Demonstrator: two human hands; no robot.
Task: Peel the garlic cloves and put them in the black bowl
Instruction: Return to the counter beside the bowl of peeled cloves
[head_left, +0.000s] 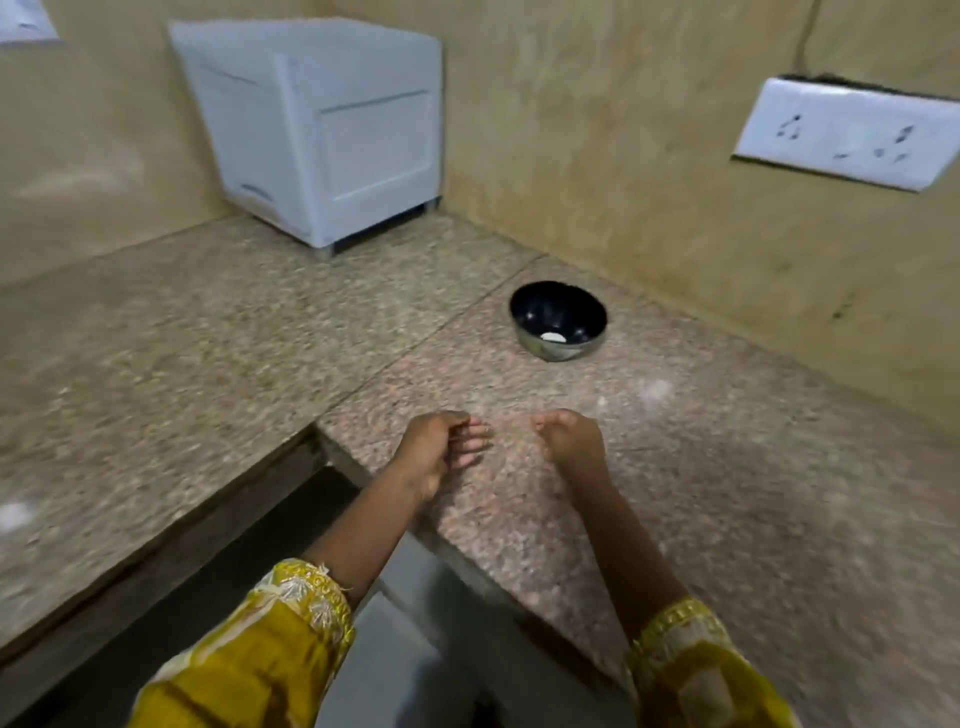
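The black bowl (558, 319) stands on the granite counter near the right wall, and one peeled white garlic clove (551, 337) lies in its bottom. My left hand (439, 449) hovers over the counter's front part with its fingers curled and the thumb laid over them. My right hand (571, 441) is a short way to its right, seen from the back, with its fingertips drawn together. The two hands do not touch. Motion blur and the curled fingers hide whatever either hand may hold. I see no unpeeled garlic on the counter.
A white plastic box (332, 130) stands in the back corner. A white socket plate (847, 132) is on the right wall. The granite counter (727, 493) steps at an inner corner (317, 431) by my left wrist, with the floor below.
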